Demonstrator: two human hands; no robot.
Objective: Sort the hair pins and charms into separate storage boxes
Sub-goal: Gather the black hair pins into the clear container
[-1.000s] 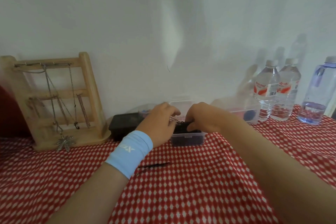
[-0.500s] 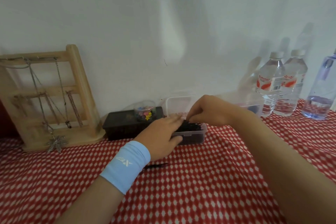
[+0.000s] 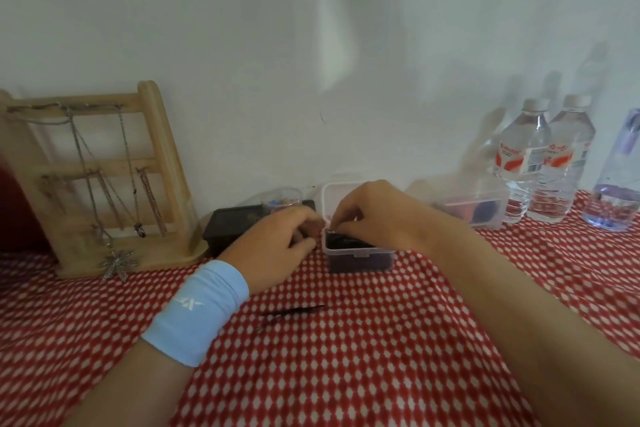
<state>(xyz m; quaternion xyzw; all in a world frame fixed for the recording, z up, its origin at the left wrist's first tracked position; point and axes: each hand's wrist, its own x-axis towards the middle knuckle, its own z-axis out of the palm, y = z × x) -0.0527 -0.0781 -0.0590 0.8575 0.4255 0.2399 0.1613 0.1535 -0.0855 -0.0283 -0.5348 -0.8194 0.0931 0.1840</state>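
Pinching at the dark hair pins (image 3: 346, 241) with curled fingertips, the right hand (image 3: 375, 215) hovers over the left rear corner of the small clear box (image 3: 360, 256) that holds them. The left hand (image 3: 277, 248), above a blue wristband (image 3: 197, 312), rests just left of that box with fingers curled; whether it holds anything I cannot tell. One loose black pin (image 3: 294, 309) lies on the red chequered table (image 3: 346, 385), nearer the front edge. Along the far edge stand a black box (image 3: 232, 225), a clear cup (image 3: 294, 193) holding coloured charms (image 3: 277, 202), a wooden necklace rack (image 3: 97, 177) toward the left corner, and water bottles (image 3: 526, 156) toward the right.
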